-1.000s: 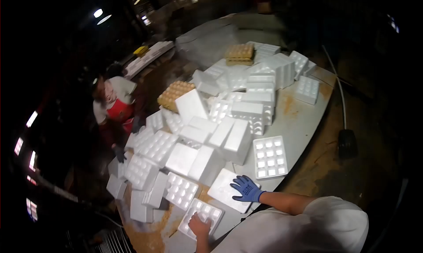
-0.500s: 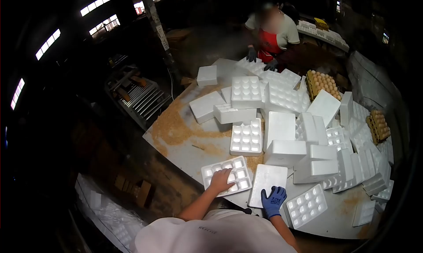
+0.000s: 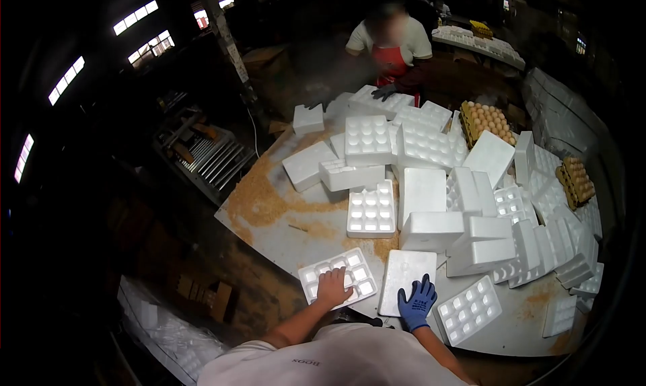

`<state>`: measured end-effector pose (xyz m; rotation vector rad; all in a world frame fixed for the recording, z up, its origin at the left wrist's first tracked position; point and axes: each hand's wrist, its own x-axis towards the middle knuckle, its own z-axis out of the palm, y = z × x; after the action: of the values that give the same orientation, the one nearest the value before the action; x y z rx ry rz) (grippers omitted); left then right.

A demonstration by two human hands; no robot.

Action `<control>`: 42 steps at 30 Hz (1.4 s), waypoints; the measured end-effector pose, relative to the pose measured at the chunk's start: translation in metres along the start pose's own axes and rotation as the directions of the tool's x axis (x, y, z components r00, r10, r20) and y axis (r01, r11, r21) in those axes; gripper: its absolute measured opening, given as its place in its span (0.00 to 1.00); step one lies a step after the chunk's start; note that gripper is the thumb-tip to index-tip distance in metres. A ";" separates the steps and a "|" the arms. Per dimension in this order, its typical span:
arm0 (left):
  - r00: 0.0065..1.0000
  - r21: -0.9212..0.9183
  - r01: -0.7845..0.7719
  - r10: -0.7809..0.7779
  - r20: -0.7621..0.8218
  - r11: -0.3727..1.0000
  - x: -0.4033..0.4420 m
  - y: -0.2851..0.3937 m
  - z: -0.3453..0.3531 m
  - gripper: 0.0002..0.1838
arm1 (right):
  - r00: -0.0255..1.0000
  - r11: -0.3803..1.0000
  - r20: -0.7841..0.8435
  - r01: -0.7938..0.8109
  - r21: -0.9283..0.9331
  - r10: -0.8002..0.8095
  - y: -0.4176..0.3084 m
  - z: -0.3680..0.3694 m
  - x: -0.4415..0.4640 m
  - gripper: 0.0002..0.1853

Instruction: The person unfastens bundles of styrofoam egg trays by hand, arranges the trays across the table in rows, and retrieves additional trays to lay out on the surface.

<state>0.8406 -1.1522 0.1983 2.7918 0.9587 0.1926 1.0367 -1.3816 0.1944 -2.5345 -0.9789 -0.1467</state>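
My bare left hand [image 3: 333,287] rests with its fingers apart on a white foam tray [image 3: 363,286] whose square hollows face up, near the table's front edge. My right hand [image 3: 418,302], in a blue glove, lies spread on the lower right part of a smooth white foam piece [image 3: 404,268] just beside it. Right of that glove sits another foam tray [image 3: 470,310] with hollows. Behind my hands stands a tray [image 3: 371,210] with rows of hollows. Neither hand is wrapped round anything.
Many foam blocks are heaped on the table [image 3: 269,241], with sawdust at its left. Two stacks of eggs [image 3: 486,124] [image 3: 577,179] stand at the right. Across the table a person [image 3: 393,50] in a red apron reaches over foam pieces. A roller conveyor [image 3: 212,161] is at left.
The view has swung from the right of the table toward the left. Since the last earlier frame, the co-worker's hands have moved apart. My hands remain on the same two foam pieces.
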 end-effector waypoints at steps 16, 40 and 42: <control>0.998 0.050 0.012 -0.016 0.066 0.999 0.003 -0.003 0.004 0.44 | 0.990 0.994 0.129 -0.046 -0.095 0.058 -0.003 0.002 0.001 0.43; 0.925 -0.172 0.381 -0.372 0.081 0.908 0.060 -0.198 -0.076 0.47 | 0.995 0.943 0.072 0.085 -0.321 -0.066 -0.015 0.014 0.003 0.36; 0.928 -0.199 0.349 -0.308 0.211 0.916 0.078 -0.195 -0.065 0.47 | 0.992 0.949 0.066 0.121 -0.293 -0.107 -0.021 0.011 0.005 0.35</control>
<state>0.7738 -0.9447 0.2248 2.3462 1.2522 0.0081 1.0260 -1.3604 0.1925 -2.7611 -1.2034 -0.2863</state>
